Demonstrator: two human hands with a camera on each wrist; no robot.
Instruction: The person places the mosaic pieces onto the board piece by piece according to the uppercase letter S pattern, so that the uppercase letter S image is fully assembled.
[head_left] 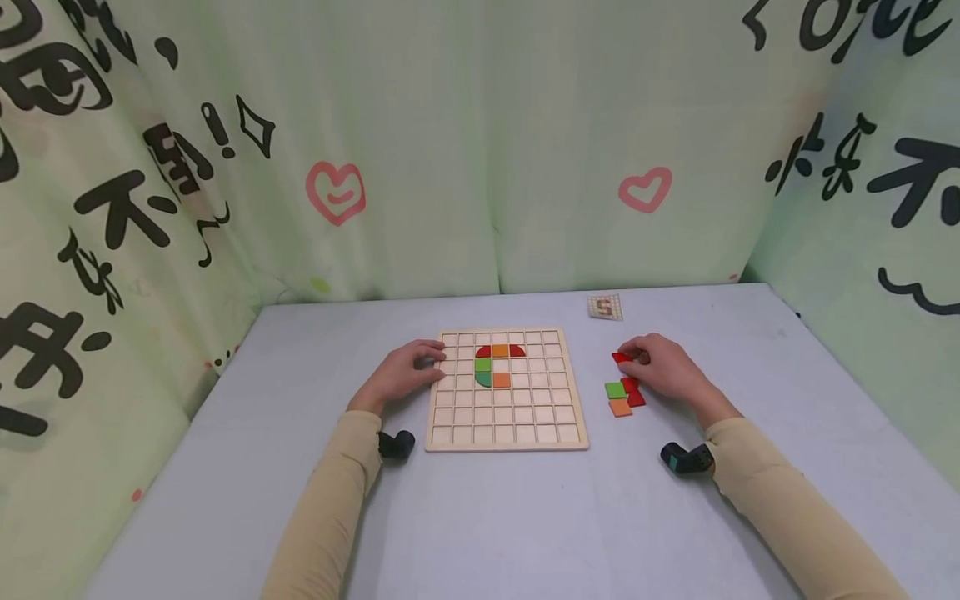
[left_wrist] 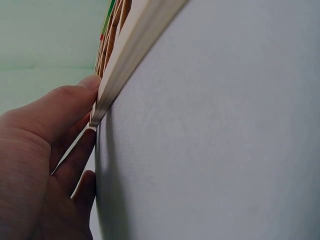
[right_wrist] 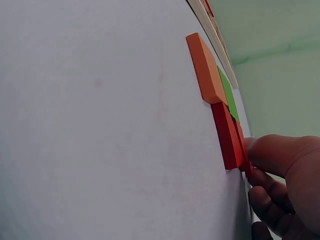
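A wooden grid board (head_left: pixel 507 417) lies on the table, carrying red, orange and green tiles in its upper cells. At its left edge, my left hand (head_left: pixel 405 372) touches the frame with thumb and fingers; the left wrist view has the thumb (left_wrist: pixel 75 97) on the rim. To the right of the board, my right hand (head_left: pixel 669 367) pinches a red tile (head_left: pixel 620 357) between thumb and fingers. Just below that hand lie a green tile (head_left: pixel 615 390), an orange tile (head_left: pixel 620 408) and more red tiles (head_left: pixel 637 399). In the right wrist view, the orange tile (right_wrist: pixel 204 70) is nearest the camera.
A small card (head_left: pixel 604 307) with a grid pattern lies at the back right of the white-covered table (head_left: pixel 495 525). Light green curtains (head_left: pixel 480 150) with black writing and red hearts hang behind and beside it. Dark devices (head_left: pixel 686 459) are worn at both wrists.
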